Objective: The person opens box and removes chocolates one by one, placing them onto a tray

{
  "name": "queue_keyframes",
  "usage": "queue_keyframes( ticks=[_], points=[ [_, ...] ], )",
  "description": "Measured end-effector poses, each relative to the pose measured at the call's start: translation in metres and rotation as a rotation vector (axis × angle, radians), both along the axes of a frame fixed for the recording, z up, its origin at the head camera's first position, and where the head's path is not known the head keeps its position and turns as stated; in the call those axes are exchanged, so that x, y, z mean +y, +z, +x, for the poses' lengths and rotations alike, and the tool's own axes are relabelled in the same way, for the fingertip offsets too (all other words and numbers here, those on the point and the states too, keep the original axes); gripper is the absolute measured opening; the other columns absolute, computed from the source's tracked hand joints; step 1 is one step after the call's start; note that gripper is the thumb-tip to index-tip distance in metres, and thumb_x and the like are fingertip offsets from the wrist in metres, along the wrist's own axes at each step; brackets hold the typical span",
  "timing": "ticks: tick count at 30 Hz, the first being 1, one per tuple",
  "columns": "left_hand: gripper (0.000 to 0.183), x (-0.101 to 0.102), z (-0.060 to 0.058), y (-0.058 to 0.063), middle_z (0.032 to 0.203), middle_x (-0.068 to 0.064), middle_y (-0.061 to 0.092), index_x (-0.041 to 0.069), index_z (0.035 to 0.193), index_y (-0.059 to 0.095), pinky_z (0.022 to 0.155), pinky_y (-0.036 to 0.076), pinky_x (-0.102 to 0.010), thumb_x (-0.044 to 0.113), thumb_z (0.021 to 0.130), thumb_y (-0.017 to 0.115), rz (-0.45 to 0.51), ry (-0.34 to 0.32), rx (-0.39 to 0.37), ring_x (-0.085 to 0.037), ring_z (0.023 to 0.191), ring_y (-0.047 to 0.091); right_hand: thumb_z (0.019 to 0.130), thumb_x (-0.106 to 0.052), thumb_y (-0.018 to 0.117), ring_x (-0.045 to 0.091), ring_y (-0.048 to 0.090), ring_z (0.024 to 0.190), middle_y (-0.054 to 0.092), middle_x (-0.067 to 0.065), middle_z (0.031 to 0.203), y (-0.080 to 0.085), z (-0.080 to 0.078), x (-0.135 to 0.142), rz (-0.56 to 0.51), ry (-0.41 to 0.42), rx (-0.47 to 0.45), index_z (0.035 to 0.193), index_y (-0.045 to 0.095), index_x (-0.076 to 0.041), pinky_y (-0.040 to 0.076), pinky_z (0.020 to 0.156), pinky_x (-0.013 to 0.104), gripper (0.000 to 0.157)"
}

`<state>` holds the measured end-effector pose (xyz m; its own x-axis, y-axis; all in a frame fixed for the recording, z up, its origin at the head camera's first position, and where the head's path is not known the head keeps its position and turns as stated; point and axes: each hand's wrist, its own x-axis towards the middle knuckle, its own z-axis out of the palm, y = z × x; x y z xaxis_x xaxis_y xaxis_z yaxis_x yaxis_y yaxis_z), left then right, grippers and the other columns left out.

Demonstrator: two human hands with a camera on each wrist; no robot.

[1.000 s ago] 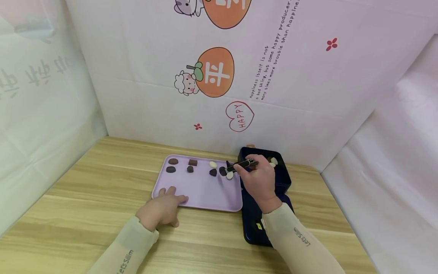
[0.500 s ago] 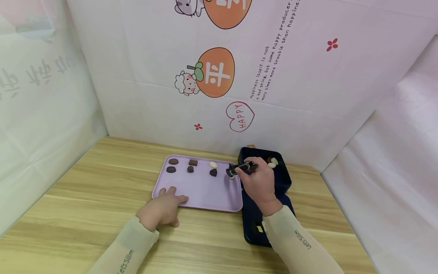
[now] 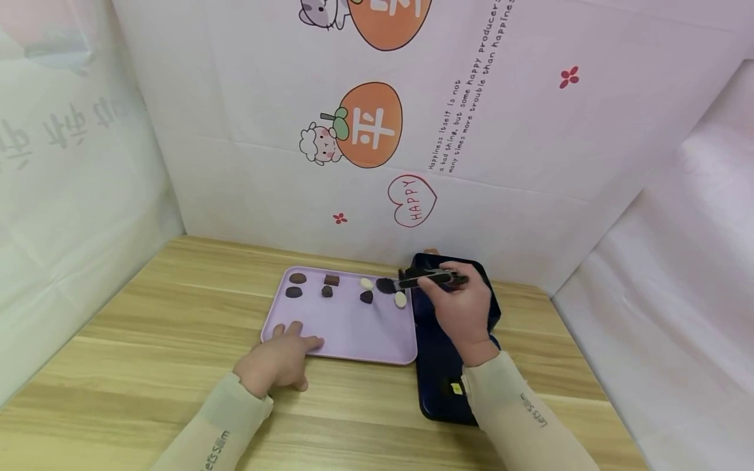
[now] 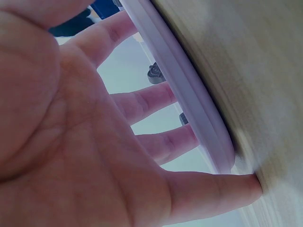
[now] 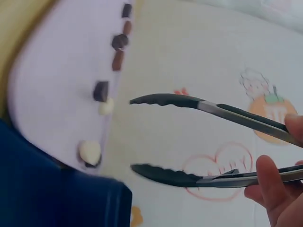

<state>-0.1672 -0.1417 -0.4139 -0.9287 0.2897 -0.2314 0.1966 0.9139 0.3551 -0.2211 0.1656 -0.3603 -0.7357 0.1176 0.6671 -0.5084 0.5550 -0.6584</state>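
Note:
My right hand (image 3: 465,304) grips black-tipped metal tongs (image 3: 427,279) above the right end of a lilac tray (image 3: 347,337). In the right wrist view the tongs' arms (image 5: 163,99) stand apart with nothing between their tips. A white oval chocolate (image 3: 400,299) lies on the tray just below them, with a dark piece (image 5: 92,164) partly hidden behind it in the right wrist view. My left hand (image 3: 279,356) rests at the tray's front left corner, fingers spread over the rim (image 4: 189,90). Another white oval (image 3: 367,284) and a dark chocolate (image 3: 366,297) sit left of the tongs.
Dark ovals (image 3: 294,292), a brown square (image 3: 332,280) and a small dark piece (image 3: 326,292) lie along the tray's left and middle. Right of the tray stands a navy box (image 3: 489,307), partly behind my hand, with its lid (image 3: 436,386) in front. A printed cloth (image 3: 265,190) hangs behind.
The tongs came down around the white oval, then lifted off and spread apart. My right hand has drawn back to the right. The white oval sits slightly farther right; my left hand stays put.

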Motion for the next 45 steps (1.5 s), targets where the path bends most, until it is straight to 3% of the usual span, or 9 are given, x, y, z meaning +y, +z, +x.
queue_keyframes(
  ticks=[4,6,14,19,24,30,38,45],
  points=[
    [0.081,0.0,-0.001,-0.002,0.154,-0.024,0.032,0.023,0.141,0.06,0.094,0.03,-0.08,0.018,0.066,0.09,0.009,0.005,-0.004,-0.052,0.136,0.027,0.08,-0.026,0.086,0.015,0.066,0.068,0.069,0.011,0.084,0.015,-0.006,0.024,-0.195,-0.011,-0.054,0.11,0.067,-0.003,0.054,0.06,0.023,0.041],
    [0.081,0.0,-0.001,-0.002,0.154,-0.024,0.032,0.023,0.141,0.06,0.094,0.03,-0.08,0.018,0.066,0.09,0.013,0.006,-0.004,-0.052,0.137,0.026,0.082,-0.029,0.085,0.016,0.067,0.067,0.069,0.012,0.084,0.021,-0.012,0.039,-0.214,-0.062,-0.061,0.109,0.067,-0.005,0.055,0.061,0.023,0.04],
    [0.08,0.0,-0.002,-0.003,0.154,-0.024,0.032,0.023,0.141,0.059,0.094,0.029,-0.08,0.018,0.067,0.09,0.01,0.004,-0.005,-0.052,0.137,0.026,0.085,-0.042,0.078,0.018,0.066,0.064,0.069,0.008,0.082,0.02,-0.035,0.097,-0.083,-0.303,-0.201,0.106,0.063,-0.01,0.052,0.061,0.022,0.041],
    [0.08,0.0,-0.001,-0.002,0.155,-0.025,0.03,0.023,0.141,0.059,0.095,0.027,-0.081,0.017,0.067,0.089,0.013,0.002,-0.011,-0.053,0.138,0.024,0.086,-0.046,0.074,0.021,0.055,0.07,0.063,0.007,0.08,0.015,-0.044,0.117,-0.051,-0.41,-0.319,0.099,0.061,-0.011,0.046,0.07,0.033,0.04],
    [0.08,0.001,-0.001,-0.001,0.155,-0.025,0.029,0.022,0.142,0.058,0.096,0.026,-0.08,0.017,0.068,0.089,0.016,0.001,-0.014,-0.053,0.138,0.024,0.089,-0.047,0.071,0.028,0.054,0.082,0.06,0.01,0.084,0.012,-0.049,0.124,-0.041,-0.458,-0.361,0.105,0.061,-0.007,0.047,0.083,0.043,0.044],
    [0.08,0.001,0.0,0.001,0.155,-0.023,0.031,0.023,0.141,0.059,0.096,0.027,-0.081,0.017,0.067,0.089,0.015,0.006,-0.016,-0.052,0.138,0.025,0.089,-0.046,0.069,0.035,0.056,0.097,0.062,0.013,0.097,0.007,-0.055,0.125,-0.069,-0.504,-0.375,0.11,0.06,-0.006,0.047,0.091,0.046,0.047],
    [0.081,0.002,0.001,0.001,0.156,-0.024,0.029,0.024,0.141,0.059,0.096,0.024,-0.082,0.017,0.067,0.089,0.013,0.01,-0.017,-0.052,0.139,0.023,0.089,-0.047,0.069,0.036,0.056,0.101,0.063,0.014,0.099,0.006,-0.062,0.12,-0.074,-0.534,-0.374,0.106,0.06,-0.006,0.046,0.096,0.047,0.046],
    [0.082,0.0,0.001,0.002,0.155,-0.025,0.029,0.022,0.142,0.059,0.095,0.026,-0.082,0.016,0.066,0.089,0.015,0.01,-0.015,-0.054,0.138,0.023,0.091,-0.049,0.066,0.035,0.056,0.096,0.062,0.012,0.098,0.01,-0.066,0.112,-0.073,-0.514,-0.406,0.105,0.059,-0.007,0.047,0.092,0.047,0.044]
  ],
)
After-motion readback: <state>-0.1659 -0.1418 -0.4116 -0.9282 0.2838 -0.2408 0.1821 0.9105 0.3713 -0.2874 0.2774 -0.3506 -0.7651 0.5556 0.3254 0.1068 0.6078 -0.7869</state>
